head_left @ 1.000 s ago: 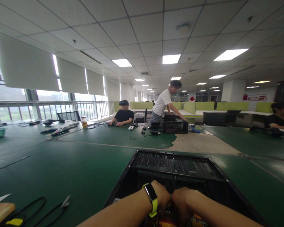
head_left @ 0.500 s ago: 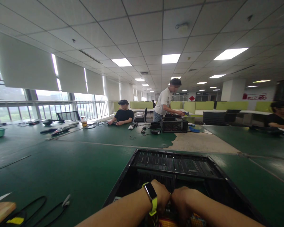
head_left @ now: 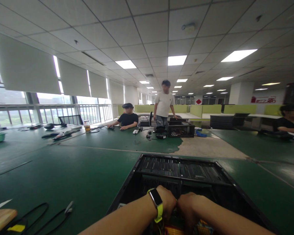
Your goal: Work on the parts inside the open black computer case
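Note:
An open black computer case (head_left: 159, 164) lies on the green table in front of me, and both my hands reach down into it. My left hand (head_left: 168, 200), with a smartwatch (head_left: 156, 197) on a yellow-green band at the wrist, is bent inward with its fingers curled downward. Close against it, my right hand (head_left: 187, 204) is curled the same way. The fingertips meet low inside the case, and whatever they grip is hidden. Yellow and orange parts (head_left: 173, 230) show beneath the hands, too partly seen to name.
Black cables (head_left: 55, 220) lie on the table (head_left: 83, 182) at lower left. A thin rod (head_left: 14, 167) rests farther left. Across the table stand another computer case (head_left: 181, 130) and a jar (head_left: 87, 126). Several people are around the table.
My hands and the open case look unmoved. Across the table, the standing person has straightened up and shifted left, away from the far case. The seated person's arm has moved left.

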Demonstrator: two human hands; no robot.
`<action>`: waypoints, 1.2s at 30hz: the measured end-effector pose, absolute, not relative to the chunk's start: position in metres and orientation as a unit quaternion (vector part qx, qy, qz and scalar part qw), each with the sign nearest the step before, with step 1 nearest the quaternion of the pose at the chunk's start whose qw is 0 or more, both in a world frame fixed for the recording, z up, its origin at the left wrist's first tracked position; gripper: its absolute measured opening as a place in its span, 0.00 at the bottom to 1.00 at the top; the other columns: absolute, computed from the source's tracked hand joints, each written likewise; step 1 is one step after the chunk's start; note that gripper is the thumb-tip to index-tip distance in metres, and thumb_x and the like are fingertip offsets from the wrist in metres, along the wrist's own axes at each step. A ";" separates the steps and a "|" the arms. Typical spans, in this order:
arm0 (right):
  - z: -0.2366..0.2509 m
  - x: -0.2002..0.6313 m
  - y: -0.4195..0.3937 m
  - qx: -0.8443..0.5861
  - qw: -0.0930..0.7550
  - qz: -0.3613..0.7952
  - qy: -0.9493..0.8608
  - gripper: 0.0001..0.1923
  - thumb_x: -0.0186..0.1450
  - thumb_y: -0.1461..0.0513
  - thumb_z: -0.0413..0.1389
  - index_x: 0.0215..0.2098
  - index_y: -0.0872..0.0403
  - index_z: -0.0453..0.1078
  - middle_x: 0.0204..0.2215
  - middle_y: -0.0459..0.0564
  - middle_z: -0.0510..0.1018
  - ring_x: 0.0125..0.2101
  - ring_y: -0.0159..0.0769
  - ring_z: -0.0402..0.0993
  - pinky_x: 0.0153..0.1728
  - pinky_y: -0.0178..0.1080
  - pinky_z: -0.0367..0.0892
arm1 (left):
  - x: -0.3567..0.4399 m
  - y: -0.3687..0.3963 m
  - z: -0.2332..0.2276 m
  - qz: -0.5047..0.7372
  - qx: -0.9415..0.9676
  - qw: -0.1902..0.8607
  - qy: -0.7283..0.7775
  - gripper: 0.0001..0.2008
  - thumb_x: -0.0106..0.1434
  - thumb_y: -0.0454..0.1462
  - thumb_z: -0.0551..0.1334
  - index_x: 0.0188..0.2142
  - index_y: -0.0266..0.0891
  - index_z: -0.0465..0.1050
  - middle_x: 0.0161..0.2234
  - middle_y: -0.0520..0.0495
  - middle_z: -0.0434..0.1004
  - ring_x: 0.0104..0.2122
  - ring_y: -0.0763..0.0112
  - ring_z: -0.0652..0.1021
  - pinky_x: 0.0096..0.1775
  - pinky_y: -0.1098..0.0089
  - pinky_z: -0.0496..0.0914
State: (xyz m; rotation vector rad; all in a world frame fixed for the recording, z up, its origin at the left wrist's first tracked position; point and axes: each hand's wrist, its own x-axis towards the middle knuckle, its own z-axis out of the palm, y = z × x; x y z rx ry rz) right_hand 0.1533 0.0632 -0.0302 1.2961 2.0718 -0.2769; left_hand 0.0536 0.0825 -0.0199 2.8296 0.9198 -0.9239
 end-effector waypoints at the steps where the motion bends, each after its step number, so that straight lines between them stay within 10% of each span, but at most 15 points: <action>1: -0.029 0.153 0.063 0.498 0.335 -0.107 0.793 0.29 0.40 0.61 0.64 0.42 0.57 0.72 0.38 0.56 0.77 0.37 0.49 0.74 0.36 0.42 0.70 | 0.054 0.082 -0.019 -0.306 0.904 0.011 0.299 0.23 0.36 0.34 0.68 0.36 0.35 0.74 0.38 0.37 0.77 0.35 0.51 0.77 0.34 0.55 0.73; 36: -0.021 0.148 0.054 0.509 0.347 -0.104 0.781 0.28 0.43 0.61 0.63 0.43 0.57 0.72 0.38 0.56 0.77 0.38 0.48 0.73 0.37 0.40 0.69 | 0.058 0.080 -0.014 -0.364 0.875 0.005 0.317 0.28 0.39 0.35 0.67 0.43 0.38 0.70 0.44 0.40 0.75 0.40 0.54 0.75 0.38 0.57 0.72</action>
